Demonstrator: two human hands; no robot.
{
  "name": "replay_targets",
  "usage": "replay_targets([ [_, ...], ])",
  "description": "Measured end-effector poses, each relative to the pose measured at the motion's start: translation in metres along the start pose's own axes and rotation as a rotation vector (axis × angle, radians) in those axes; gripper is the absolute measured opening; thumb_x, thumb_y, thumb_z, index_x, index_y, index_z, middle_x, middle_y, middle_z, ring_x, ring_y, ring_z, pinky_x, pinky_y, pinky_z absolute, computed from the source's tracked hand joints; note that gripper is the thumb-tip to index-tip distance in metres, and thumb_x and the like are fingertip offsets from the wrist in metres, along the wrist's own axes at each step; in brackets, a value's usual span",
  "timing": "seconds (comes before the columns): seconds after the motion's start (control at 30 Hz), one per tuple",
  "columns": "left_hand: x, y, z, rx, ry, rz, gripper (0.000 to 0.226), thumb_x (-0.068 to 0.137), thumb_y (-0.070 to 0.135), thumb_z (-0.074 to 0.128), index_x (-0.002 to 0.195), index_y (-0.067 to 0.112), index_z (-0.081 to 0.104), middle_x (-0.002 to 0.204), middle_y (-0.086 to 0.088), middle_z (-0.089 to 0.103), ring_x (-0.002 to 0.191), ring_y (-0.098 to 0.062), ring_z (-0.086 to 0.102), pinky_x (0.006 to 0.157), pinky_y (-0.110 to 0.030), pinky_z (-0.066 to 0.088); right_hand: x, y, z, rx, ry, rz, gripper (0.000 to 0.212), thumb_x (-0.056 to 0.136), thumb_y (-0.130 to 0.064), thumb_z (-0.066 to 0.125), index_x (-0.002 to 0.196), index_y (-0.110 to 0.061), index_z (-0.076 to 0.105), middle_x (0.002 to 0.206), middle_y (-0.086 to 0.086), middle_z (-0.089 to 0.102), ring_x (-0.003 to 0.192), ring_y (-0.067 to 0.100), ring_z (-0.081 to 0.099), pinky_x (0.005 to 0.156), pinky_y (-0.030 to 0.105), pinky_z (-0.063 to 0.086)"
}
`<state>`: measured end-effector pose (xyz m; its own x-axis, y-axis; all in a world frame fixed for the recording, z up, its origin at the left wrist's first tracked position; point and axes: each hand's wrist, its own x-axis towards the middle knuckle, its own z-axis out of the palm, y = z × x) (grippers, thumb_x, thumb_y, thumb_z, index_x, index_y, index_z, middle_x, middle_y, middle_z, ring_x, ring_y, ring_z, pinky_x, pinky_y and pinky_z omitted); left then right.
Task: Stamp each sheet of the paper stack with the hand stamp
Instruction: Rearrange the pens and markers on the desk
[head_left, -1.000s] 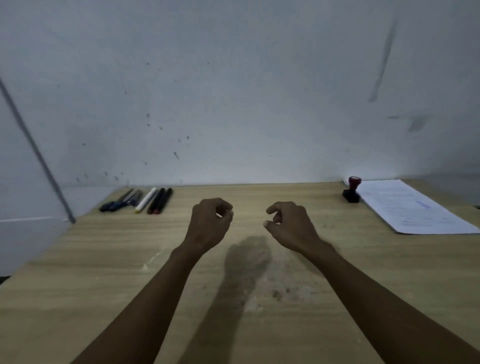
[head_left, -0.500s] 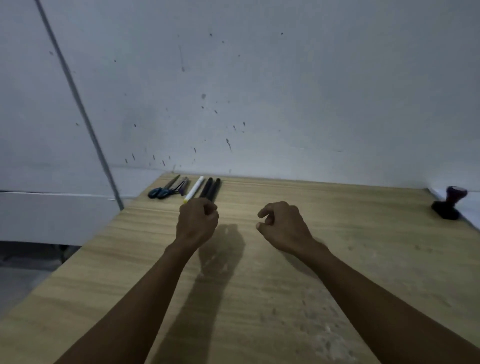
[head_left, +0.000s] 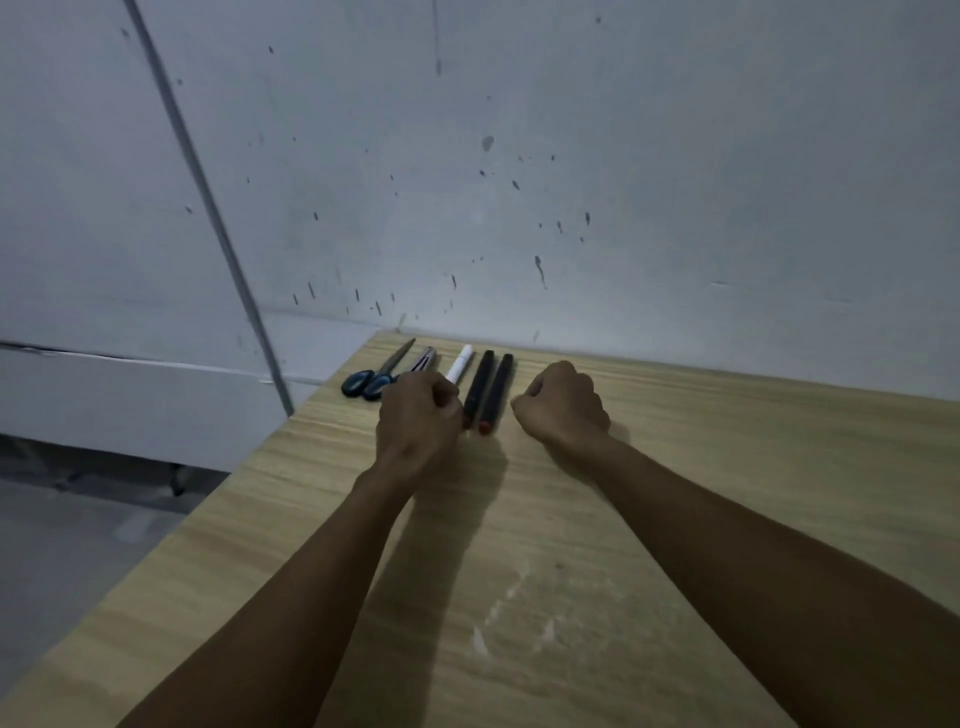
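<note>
Both bare forearms reach forward over the wooden table (head_left: 701, 499). The left hand (head_left: 418, 418) is curled into a loose fist, knuckles up, grasping nothing that can be seen; it covers the near ends of some of the items lined up at the table's far left corner. The right hand (head_left: 563, 408) sits at about three o'clock from the left one, apart from it, also clenched into a fist and empty as far as the view shows.

At the table's far edge, around twelve o'clock from the left hand, lies a row of desk items: blue-handled scissors (head_left: 376, 371) at the left end, a silvery pen-like piece (head_left: 425, 358) beside them, a white marker (head_left: 460, 362), then two black markers (head_left: 491, 387) side by side with red tips toward the person. The black markers lie between the two fists.

Neither the hand stamp nor the paper stack appears in view. A grey speckled wall (head_left: 571, 182) rises behind the table.
</note>
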<state>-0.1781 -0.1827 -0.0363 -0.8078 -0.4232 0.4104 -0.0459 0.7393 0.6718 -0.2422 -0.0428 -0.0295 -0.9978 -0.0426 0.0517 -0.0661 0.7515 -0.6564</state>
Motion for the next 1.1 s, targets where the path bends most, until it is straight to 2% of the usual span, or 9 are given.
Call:
replay_targets([
  [0.07,0.006,-0.006,0.001,0.003,0.011,-0.003,0.012,0.083,0.009,0.063,0.089,0.011,0.074,0.083,0.001,0.071,0.075,-0.009,0.063,0.071,-0.028,0.054,0.013,-0.011,0.008,-0.024,-0.025,0.022,0.031,0.081,-0.035,0.066,0.102,-0.015,0.056,0.109,0.004,0.06,0.1,0.03,0.06,0.076,0.034,0.045],
  [0.17,0.013,-0.013,0.002,0.013,0.03,-0.002,0.011,0.083,0.01,0.063,0.087,0.01,0.074,0.082,-0.001,0.071,0.074,-0.01,0.063,0.069,-0.028,0.053,0.023,-0.02,0.014,-0.072,-0.067,0.016,0.038,0.081,-0.046,0.068,0.096,-0.019,0.046,0.099,0.002,0.054,0.095,0.027,0.059,0.068,0.032,0.04],
  [0.3,0.017,-0.015,0.003,0.022,0.028,-0.019,0.011,0.084,0.01,0.063,0.089,0.011,0.073,0.085,-0.002,0.071,0.076,-0.011,0.063,0.069,-0.027,0.051,0.028,-0.026,0.02,-0.07,-0.11,0.012,0.031,0.077,-0.038,0.067,0.096,-0.017,0.055,0.097,0.003,0.062,0.087,0.024,0.062,0.064,0.032,0.042],
  [0.43,0.022,-0.01,0.01,0.124,-0.068,-0.043,0.017,0.085,0.014,0.061,0.091,0.008,0.075,0.085,-0.007,0.071,0.076,-0.019,0.066,0.07,-0.037,0.057,0.032,-0.03,0.02,-0.093,-0.12,-0.009,0.026,0.073,-0.036,0.063,0.091,-0.019,0.057,0.089,0.001,0.06,0.079,0.023,0.059,0.056,0.028,0.035],
  [0.53,0.025,-0.003,0.015,0.229,-0.149,-0.068,0.021,0.087,0.027,0.064,0.089,0.008,0.072,0.08,-0.006,0.065,0.072,-0.021,0.064,0.064,-0.036,0.054,0.033,-0.028,0.022,-0.143,-0.112,-0.049,0.028,0.072,-0.042,0.063,0.088,-0.02,0.055,0.093,0.002,0.061,0.085,0.025,0.06,0.06,0.03,0.036],
  [0.63,0.026,0.003,0.02,0.298,-0.195,-0.089,0.023,0.084,0.029,0.067,0.086,0.006,0.066,0.074,-0.005,0.057,0.07,-0.023,0.06,0.059,-0.034,0.048,0.034,-0.027,0.022,-0.183,-0.108,-0.084,0.03,0.073,-0.044,0.062,0.089,-0.021,0.051,0.096,0.002,0.059,0.092,0.027,0.06,0.066,0.033,0.038],
  [0.87,0.026,0.012,0.03,0.305,-0.185,-0.133,0.022,0.083,0.017,0.068,0.099,0.004,0.061,0.102,-0.016,0.059,0.084,-0.028,0.061,0.067,-0.034,0.049,0.031,-0.019,0.007,-0.213,-0.141,-0.109,0.033,0.07,-0.033,0.067,0.094,-0.019,0.051,0.103,0.005,0.058,0.098,0.028,0.059,0.067,0.032,0.04],
  [0.97,0.018,0.016,0.031,0.228,-0.19,-0.149,0.014,0.082,0.016,0.068,0.086,0.003,0.062,0.091,-0.015,0.062,0.073,-0.023,0.06,0.064,-0.03,0.049,0.027,-0.008,-0.002,-0.202,-0.151,-0.084,0.03,0.068,-0.03,0.067,0.09,-0.018,0.051,0.096,0.003,0.057,0.091,0.027,0.06,0.061,0.03,0.039],
  [1.1,-0.009,0.03,0.027,0.136,-0.215,-0.157,0.02,0.081,0.018,0.066,0.067,0.005,0.06,0.069,-0.01,0.058,0.059,-0.017,0.056,0.056,-0.021,0.044,0.011,0.018,-0.024,-0.126,-0.106,-0.042,0.022,0.065,-0.028,0.066,0.076,-0.018,0.051,0.077,0.0,0.058,0.066,0.018,0.056,0.049,0.025,0.034],
])
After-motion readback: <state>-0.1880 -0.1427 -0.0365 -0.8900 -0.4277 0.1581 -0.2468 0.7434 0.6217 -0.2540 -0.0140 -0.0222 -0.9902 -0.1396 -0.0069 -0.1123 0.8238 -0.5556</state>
